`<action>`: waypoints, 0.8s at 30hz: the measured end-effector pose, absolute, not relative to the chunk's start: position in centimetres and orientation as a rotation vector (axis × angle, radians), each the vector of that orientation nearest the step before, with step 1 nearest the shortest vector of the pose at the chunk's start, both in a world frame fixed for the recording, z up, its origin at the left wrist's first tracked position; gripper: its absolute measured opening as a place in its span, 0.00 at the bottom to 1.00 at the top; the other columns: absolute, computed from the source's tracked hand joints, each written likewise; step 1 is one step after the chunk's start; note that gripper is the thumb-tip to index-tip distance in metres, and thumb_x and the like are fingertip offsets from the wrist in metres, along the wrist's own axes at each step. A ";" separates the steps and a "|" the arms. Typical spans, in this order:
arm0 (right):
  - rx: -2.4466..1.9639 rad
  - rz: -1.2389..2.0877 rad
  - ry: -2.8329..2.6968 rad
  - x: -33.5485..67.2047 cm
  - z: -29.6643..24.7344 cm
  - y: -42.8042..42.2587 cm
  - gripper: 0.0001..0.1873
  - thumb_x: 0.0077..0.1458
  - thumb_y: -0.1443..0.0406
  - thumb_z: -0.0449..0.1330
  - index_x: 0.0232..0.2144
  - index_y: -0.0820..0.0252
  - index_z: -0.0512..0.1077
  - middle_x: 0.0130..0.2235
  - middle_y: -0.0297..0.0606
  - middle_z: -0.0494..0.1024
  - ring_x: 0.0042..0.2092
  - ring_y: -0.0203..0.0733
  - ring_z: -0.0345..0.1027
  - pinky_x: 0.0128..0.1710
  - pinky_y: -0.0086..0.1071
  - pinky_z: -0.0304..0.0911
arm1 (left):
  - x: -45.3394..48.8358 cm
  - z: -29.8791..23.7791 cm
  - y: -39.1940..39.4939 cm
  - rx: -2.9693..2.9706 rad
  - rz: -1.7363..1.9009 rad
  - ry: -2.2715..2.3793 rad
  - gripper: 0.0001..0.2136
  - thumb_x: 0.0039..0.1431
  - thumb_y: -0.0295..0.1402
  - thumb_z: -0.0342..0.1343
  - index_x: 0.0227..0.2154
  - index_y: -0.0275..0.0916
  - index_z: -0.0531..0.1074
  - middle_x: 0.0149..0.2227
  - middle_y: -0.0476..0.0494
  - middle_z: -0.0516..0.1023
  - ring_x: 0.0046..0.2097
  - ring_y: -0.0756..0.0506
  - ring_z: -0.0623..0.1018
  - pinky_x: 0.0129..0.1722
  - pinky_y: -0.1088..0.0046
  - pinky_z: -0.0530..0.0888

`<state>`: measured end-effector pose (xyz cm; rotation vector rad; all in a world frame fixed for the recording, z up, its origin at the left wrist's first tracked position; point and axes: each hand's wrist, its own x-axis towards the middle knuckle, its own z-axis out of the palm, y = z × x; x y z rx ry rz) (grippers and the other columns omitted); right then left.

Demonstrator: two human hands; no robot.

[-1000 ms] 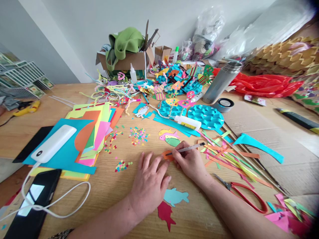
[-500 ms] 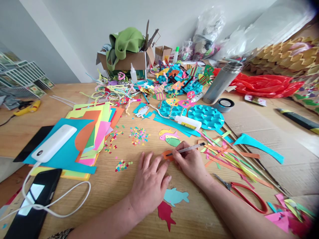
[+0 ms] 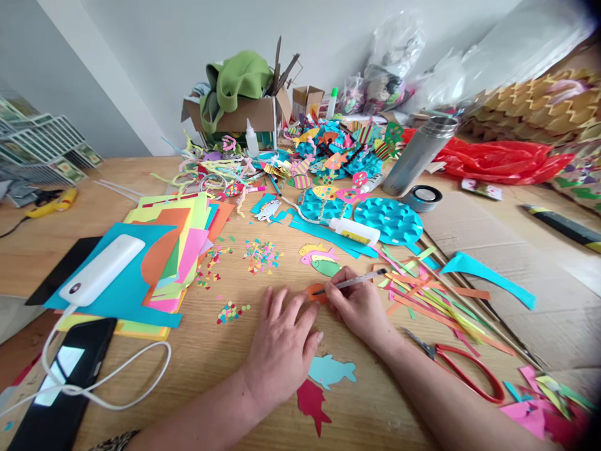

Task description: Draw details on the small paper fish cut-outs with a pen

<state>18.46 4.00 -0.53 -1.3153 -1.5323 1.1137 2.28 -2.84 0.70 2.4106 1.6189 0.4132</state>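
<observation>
On orange paper, pen as before.

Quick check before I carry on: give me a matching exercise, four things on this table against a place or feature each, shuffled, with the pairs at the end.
Column one:
1. pen
2. scissors
3. power bank
4. red fish

Column two:
A. lies on the blue sheet
B. beside the pale blue fish
C. held in the right hand
D. has red handles

Right pairs: 1-C, 2-D, 3-A, 4-B
</observation>
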 end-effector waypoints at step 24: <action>-1.333 1.123 -1.555 18.4 -0.2 4.0 0.08 0.52 0.63 0.57 0.24 0.56 0.63 0.16 0.28 0.66 0.16 0.34 0.57 0.15 0.27 0.51 | 2.2 0.7 -2.8 2.430 0.424 1.622 0.18 0.65 0.36 0.53 0.57 0.46 0.65 0.57 0.44 0.67 0.60 0.35 0.62 0.63 0.43 0.56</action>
